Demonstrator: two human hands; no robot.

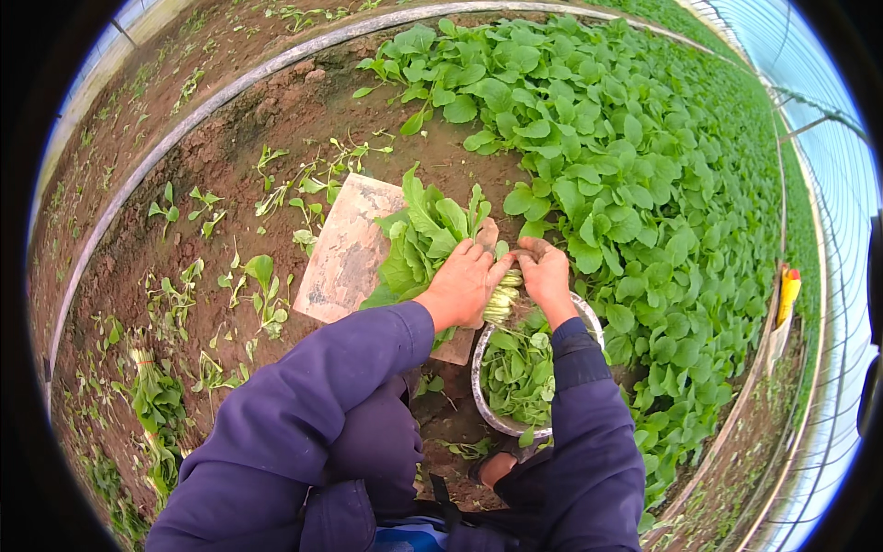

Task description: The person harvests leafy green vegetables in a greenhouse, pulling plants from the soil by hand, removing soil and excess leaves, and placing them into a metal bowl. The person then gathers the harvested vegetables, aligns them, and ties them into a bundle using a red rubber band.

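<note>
My left hand [463, 283] is closed around a bunch of leafy greens [431, 231], its leaves fanning to the upper left. The pale stem ends [502, 300] of the bunch stick out on the right side of the hand. Beside them is my right hand [546, 276], with thumb and forefinger brought together close to my left thumb. Whether something thin lies between those fingers cannot be made out. Beneath the bunch, partly covered by it, lies a worn flat board [345, 248]. A round basin [477, 383] holding loose green leaves stands under my right forearm.
Dense leafy plants [635, 200] grow along the right. Banded bundles of greens [155, 393] lie at the lower left, and pulled seedlings [265, 290] are scattered over the soil. A pale hose or pipe [207, 103] curves behind. A yellow container [788, 297] sits at the far right.
</note>
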